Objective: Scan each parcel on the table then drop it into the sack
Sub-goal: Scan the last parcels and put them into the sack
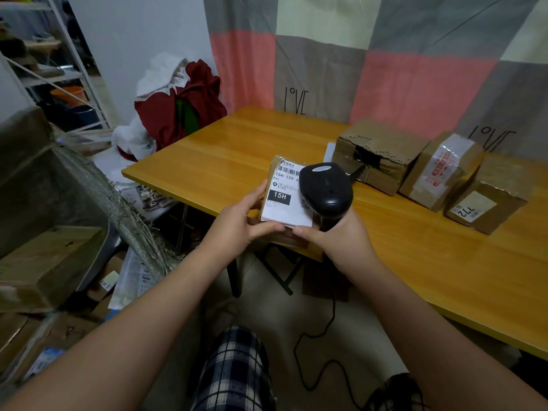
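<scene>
Wooden tabletop (pixel 225 155) in front of a patchwork cloth (pixel 391 60), with the person at its near edge.

Small flat parcel (pixel 281 200) is held in the air just over that near edge, between both hands, white label up. The barcode is at the far end of the label.

Left hand (pixel 237 223): fingers (pixel 257 189) run along the parcel's left side and the thumb is hooked over the near corner, so it is clamped on the parcel. Right hand (pixel 338 235) is wrapped round the grip of the black scanner (pixel 326 185), thumb stretched across to touch the parcel's near edge. The scanner head sits over the right part of the label and hides some of it.

Handling, my read:
- Light. One hand seems to carry it without strain.
- Stiff cardboard, so it should hold shape when pinched by the edges.
- The label face may be slick. Grip the side edges, not the face.
- Keep fingers off the barcode end.
- No sign it's fragile, so dropping it looks fine.

Woven sack (pixel 38 167) stands to the left, off the tabletop, mouth open with a frayed rim, so it's a short swing for the left hand.

Three more boxes wait far right on the tabletop: torn box (pixel 382 149), taped box (pixel 441 170), and a box marked 772 (pixel 486 206), touching or nearly so. Scanner cable (pixel 314 336) trails down to the floor.
</scene>
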